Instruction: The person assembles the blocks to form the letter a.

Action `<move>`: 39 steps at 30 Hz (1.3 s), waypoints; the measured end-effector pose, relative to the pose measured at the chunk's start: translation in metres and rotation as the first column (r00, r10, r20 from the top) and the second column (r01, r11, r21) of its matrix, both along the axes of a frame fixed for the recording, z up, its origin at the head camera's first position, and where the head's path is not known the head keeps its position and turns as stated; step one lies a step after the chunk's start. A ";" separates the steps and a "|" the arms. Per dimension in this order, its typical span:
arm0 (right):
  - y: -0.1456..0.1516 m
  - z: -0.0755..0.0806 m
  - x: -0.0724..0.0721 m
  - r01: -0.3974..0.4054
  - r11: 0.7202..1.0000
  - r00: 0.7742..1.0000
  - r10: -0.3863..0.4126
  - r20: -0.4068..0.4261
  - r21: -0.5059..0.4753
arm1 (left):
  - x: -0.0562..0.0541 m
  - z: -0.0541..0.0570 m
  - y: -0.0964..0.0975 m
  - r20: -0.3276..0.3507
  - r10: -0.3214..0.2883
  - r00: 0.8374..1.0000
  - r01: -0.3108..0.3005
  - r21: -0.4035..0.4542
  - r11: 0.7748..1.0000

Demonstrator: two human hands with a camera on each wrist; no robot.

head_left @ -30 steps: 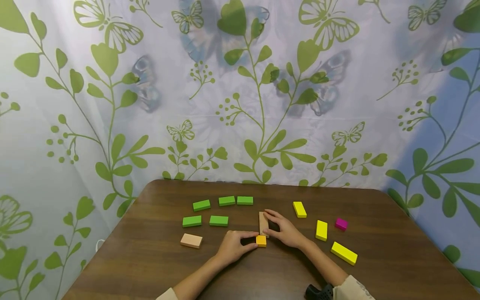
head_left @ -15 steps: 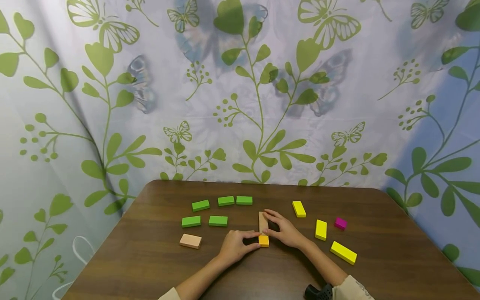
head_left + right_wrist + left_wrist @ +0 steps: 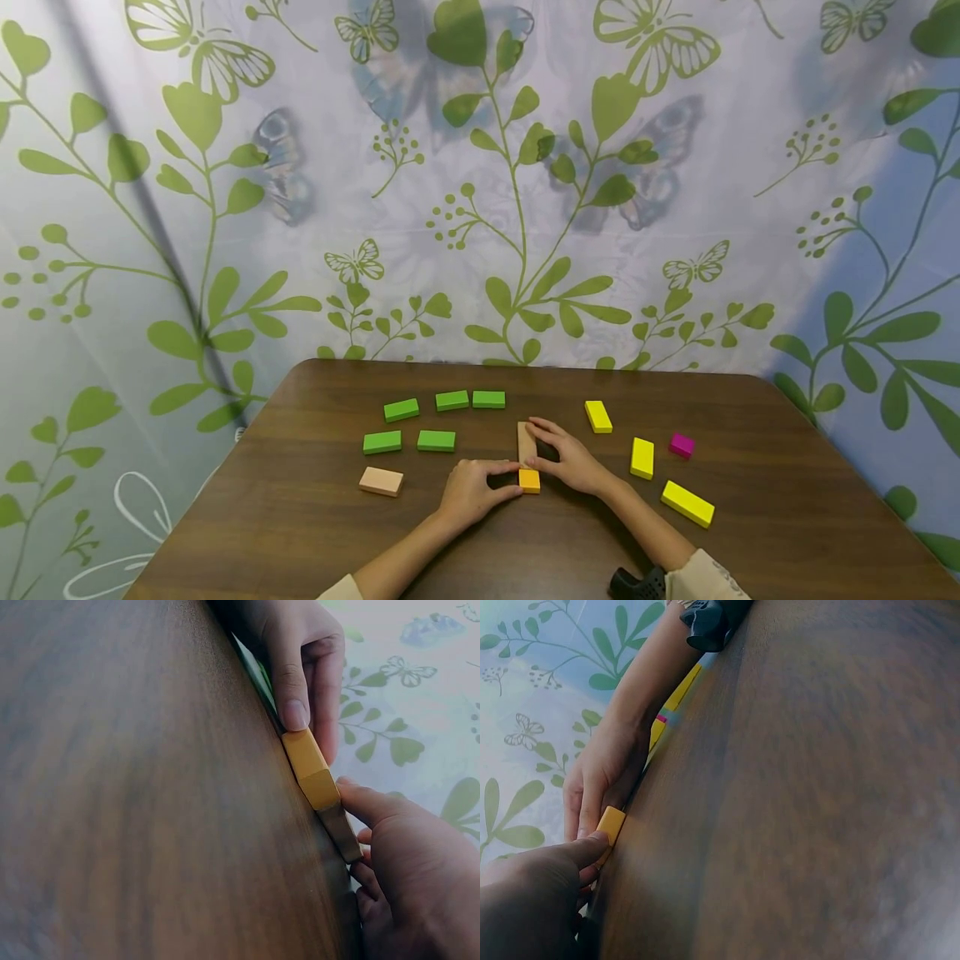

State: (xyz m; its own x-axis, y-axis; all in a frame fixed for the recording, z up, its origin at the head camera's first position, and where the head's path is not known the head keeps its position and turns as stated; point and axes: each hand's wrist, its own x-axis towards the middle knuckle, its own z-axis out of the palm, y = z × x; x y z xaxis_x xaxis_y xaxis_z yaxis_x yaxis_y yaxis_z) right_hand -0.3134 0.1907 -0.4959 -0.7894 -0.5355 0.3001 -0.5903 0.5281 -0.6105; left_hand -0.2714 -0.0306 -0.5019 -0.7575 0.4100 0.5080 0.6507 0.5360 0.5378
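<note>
In the head view a small orange block [image 3: 529,482] lies against the near end of a long pale wooden block [image 3: 527,443] in the middle of the table. My left hand [image 3: 471,492] pinches the orange block, its thumb pressed to the left end, as the right wrist view shows. Around the pale block curl the fingers and thumb of my right hand [image 3: 568,460], from its right side. The left wrist view shows the orange block [image 3: 611,822] at my left thumb, with the right hand [image 3: 609,769] just beyond. Part of the pale block is hidden behind my right fingers.
Several green blocks [image 3: 437,442] lie at the back left, with another pale block [image 3: 382,482] nearer. To the right are yellow blocks [image 3: 642,459] and a magenta block [image 3: 682,446]. The brown table [image 3: 300,533] ends at a patterned curtain [image 3: 480,208].
My left hand has slid the orange block slightly to the right, along the near end of the pale block. The right hand and pale block stay nearly in place.
</note>
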 end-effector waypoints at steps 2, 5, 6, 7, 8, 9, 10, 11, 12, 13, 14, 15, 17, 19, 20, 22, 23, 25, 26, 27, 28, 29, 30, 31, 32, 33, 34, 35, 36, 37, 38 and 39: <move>0.000 -0.001 0.000 0.000 1.000 1.000 0.000 0.001 -0.002 | 0.000 0.000 0.000 0.014 0.004 1.000 -0.004 -0.003 1.000; 0.000 -0.001 0.000 0.001 1.000 1.000 -0.001 -0.003 -0.002 | 0.000 -0.001 -0.001 0.025 0.008 1.000 -0.008 -0.008 1.000; 0.000 -0.002 0.000 0.004 1.000 1.000 -0.004 -0.001 0.000 | 0.000 -0.001 -0.002 0.025 0.008 1.000 -0.007 -0.009 1.000; 0.000 -0.002 0.000 0.007 1.000 1.000 -0.007 -0.002 0.002 | 0.000 -0.002 -0.002 0.023 0.007 1.000 -0.007 -0.010 1.000; 0.000 -0.003 0.000 0.010 1.000 1.000 -0.010 -0.002 0.004 | 0.000 -0.003 -0.002 0.021 0.006 1.000 -0.006 -0.011 1.000; 0.000 -0.003 0.000 0.012 1.000 1.000 -0.012 -0.002 0.004 | 0.000 -0.003 -0.002 0.019 0.005 1.000 -0.005 -0.012 1.000; 0.000 -0.004 0.000 0.013 1.000 1.000 -0.013 -0.002 0.002 | 0.000 -0.002 -0.002 0.014 0.003 1.000 -0.003 -0.011 1.000; 0.001 -0.004 0.000 0.013 1.000 1.000 -0.013 0.002 -0.002 | 0.000 -0.002 -0.002 0.012 0.001 1.000 -0.001 -0.010 1.000; 0.001 -0.004 0.001 0.011 1.000 1.000 -0.011 0.008 -0.010 | 0.000 -0.002 -0.002 0.009 0.000 1.000 0.001 -0.010 1.000; 0.002 -0.004 0.001 0.008 1.000 1.000 -0.008 0.004 -0.016 | 0.001 -0.002 -0.001 0.007 -0.002 1.000 0.002 -0.011 1.000; 0.003 -0.004 0.002 0.002 1.000 1.000 -0.001 0.002 -0.024 | 0.001 -0.002 -0.002 0.005 -0.005 1.000 0.005 -0.010 1.000; 0.004 -0.004 0.003 -0.005 1.000 1.000 0.005 -0.003 -0.031 | 0.002 -0.002 -0.002 0.001 -0.010 1.000 0.010 -0.011 1.000; 0.006 -0.005 0.005 -0.018 0.999 1.000 0.017 -0.005 -0.041 | 0.003 -0.002 -0.002 0.002 -0.015 1.000 0.015 -0.014 1.000; 0.008 -0.005 0.008 -0.029 0.999 0.999 0.028 -0.017 -0.039 | 0.003 -0.003 -0.002 0.003 -0.020 1.000 0.020 -0.014 1.000; 0.009 -0.005 0.010 -0.037 0.999 0.999 0.037 -0.018 -0.039 | 0.003 -0.003 -0.002 0.004 -0.021 1.000 0.021 -0.014 1.000; 0.010 -0.005 0.012 -0.050 0.998 0.999 0.049 -0.021 -0.028 | 0.002 -0.004 -0.002 0.005 -0.020 1.000 0.020 -0.014 1.000; 0.011 -0.005 0.013 -0.056 0.998 0.998 0.055 -0.027 -0.019 | 0.002 -0.004 -0.002 0.005 -0.020 1.000 0.020 -0.011 1.000; 0.011 -0.006 0.014 -0.064 0.998 0.997 0.064 -0.035 0.002 | 0.002 -0.004 -0.002 -0.002 -0.019 1.000 0.019 -0.014 1.000; 0.011 -0.006 0.015 -0.068 0.998 0.997 0.069 -0.036 0.012 | 0.002 -0.004 -0.002 -0.004 -0.018 1.000 0.018 -0.015 1.000; 0.011 -0.006 0.015 -0.069 0.997 0.997 0.070 -0.037 0.023 | 0.002 -0.004 -0.002 -0.006 -0.017 1.000 0.017 -0.016 1.000; 0.011 -0.006 0.015 -0.069 0.997 0.997 0.070 -0.036 0.031 | 0.002 -0.003 -0.002 -0.008 -0.016 1.000 0.016 -0.017 1.000; 0.011 -0.006 0.015 -0.068 0.997 0.997 0.069 -0.034 0.039 | 0.002 -0.003 -0.002 -0.008 -0.016 1.000 0.016 -0.017 1.000; 0.011 -0.006 0.015 -0.067 0.997 0.997 0.068 -0.030 0.042 | 0.002 -0.003 -0.002 -0.008 -0.014 1.000 0.014 -0.018 1.000; 0.011 -0.005 0.015 -0.066 0.997 0.997 0.067 -0.026 0.045 | 0.002 -0.003 -0.002 -0.006 -0.015 1.000 0.015 -0.017 1.000; 0.011 -0.005 0.015 -0.065 0.997 0.998 0.066 -0.022 0.044 | 0.002 -0.003 -0.002 -0.004 -0.016 1.000 0.016 -0.016 1.000; 0.011 -0.005 0.015 -0.063 0.997 0.998 0.064 -0.022 0.046 | 0.002 -0.003 -0.002 -0.004 -0.017 1.000 0.017 -0.015 1.000; 0.011 -0.005 0.015 -0.062 0.997 0.998 0.063 -0.023 0.048 | 0.002 -0.003 -0.002 -0.003 -0.019 1.000 0.019 -0.015 1.000; 0.010 -0.005 0.015 -0.063 0.997 0.998 0.064 -0.024 0.048 | 0.002 -0.003 -0.002 0.003 -0.023 1.000 0.023 -0.012 1.000; 0.010 -0.005 0.015 -0.063 0.997 0.998 0.064 -0.024 0.048 | 0.003 -0.002 -0.002 -0.001 -0.030 1.000 0.030 -0.009 1.000; 0.010 -0.005 0.016 -0.062 0.997 0.998 0.063 -0.024 0.049 | 0.003 -0.002 -0.003 -0.002 -0.037 0.999 0.037 -0.006 0.999; 0.010 -0.005 0.016 -0.061 0.997 0.998 0.062 -0.025 0.051 | 0.004 0.000 -0.004 -0.003 -0.043 0.999 0.043 -0.002 0.999; 0.010 -0.005 0.016 -0.059 0.997 0.998 0.061 -0.026 0.053 | 0.005 0.001 -0.005 -0.005 -0.050 0.999 0.050 0.005 0.999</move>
